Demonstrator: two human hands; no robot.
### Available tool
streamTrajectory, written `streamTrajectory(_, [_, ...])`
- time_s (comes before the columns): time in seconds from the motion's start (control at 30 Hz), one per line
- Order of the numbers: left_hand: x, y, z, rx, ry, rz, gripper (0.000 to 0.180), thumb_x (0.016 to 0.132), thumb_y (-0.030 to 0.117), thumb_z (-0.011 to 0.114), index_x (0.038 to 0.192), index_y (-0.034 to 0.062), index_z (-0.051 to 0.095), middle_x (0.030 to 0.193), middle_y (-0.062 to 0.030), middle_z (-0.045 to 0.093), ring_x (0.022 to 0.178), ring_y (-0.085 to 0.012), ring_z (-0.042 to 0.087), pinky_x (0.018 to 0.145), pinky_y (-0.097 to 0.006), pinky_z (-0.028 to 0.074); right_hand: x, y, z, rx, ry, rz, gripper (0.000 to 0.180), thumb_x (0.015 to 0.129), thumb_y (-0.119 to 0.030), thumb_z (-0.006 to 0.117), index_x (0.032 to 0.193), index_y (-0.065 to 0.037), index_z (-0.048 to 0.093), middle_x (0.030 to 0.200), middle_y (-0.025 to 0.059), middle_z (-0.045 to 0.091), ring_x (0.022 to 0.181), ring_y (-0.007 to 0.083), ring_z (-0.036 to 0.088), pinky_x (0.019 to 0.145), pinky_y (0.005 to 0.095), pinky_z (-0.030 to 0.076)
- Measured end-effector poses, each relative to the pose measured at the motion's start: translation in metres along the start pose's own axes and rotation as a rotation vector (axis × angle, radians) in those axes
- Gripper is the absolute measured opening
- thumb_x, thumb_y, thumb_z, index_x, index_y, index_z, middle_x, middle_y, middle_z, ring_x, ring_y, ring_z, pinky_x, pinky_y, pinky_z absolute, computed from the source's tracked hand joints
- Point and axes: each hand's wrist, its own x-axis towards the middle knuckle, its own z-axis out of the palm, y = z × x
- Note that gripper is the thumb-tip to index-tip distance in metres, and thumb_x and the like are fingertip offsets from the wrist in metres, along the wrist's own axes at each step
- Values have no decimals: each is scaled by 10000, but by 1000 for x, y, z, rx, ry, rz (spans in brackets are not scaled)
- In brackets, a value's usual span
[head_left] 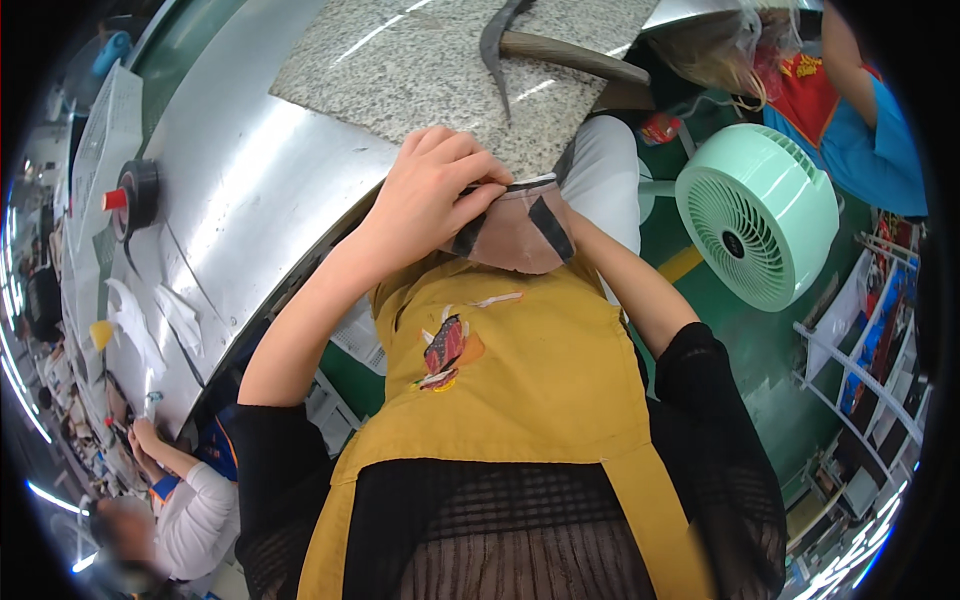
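Note:
A curved brownish-pink piece with black strips (520, 238) is held above my yellow apron, near the edge of the speckled stone slab (400, 80). It looks like a part of a shoe upper, but I cannot be sure. My left hand (445, 185) is closed on its upper left edge, thumb in front and fingers bent over the top. Behind the piece's right side is my right hand (580, 228); its fingers are hidden. On the slab lies a hammer (570, 55) with a curved dark metal head and a wooden handle, beyond my hands.
A metal-topped bench (220, 180) stretches to the left, with a dark round thing with a red knob (130, 200) and white scraps (135, 325). A mint-green fan (755, 215) stands at the right. Co-workers sit at lower left (195, 520) and upper right (850, 110).

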Motion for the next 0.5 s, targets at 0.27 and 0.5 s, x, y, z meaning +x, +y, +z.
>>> streamTrajectory(0.27, [-4, 2, 0, 4, -9, -68, 80, 802, 139, 639, 873, 102, 644, 857, -30, 567, 904, -226, 512, 859, -346, 380, -87, -5, -91, -514, 648, 62, 152, 902, -187, 489, 1012, -133, 579, 968, 100, 652, 825, 327, 634, 662, 434, 501])
streamTrajectory(0.5, [1, 9, -5, -12, -68, -115, 72, 813, 114, 634, 880, 90, 635, 844, -33, 561, 873, -231, 497, 841, -340, 386, -111, 45, -78, -435, 702, 247, 148, 951, -219, 447, 1021, -124, 536, 994, 80, 653, 847, 321, 627, 666, 432, 491])
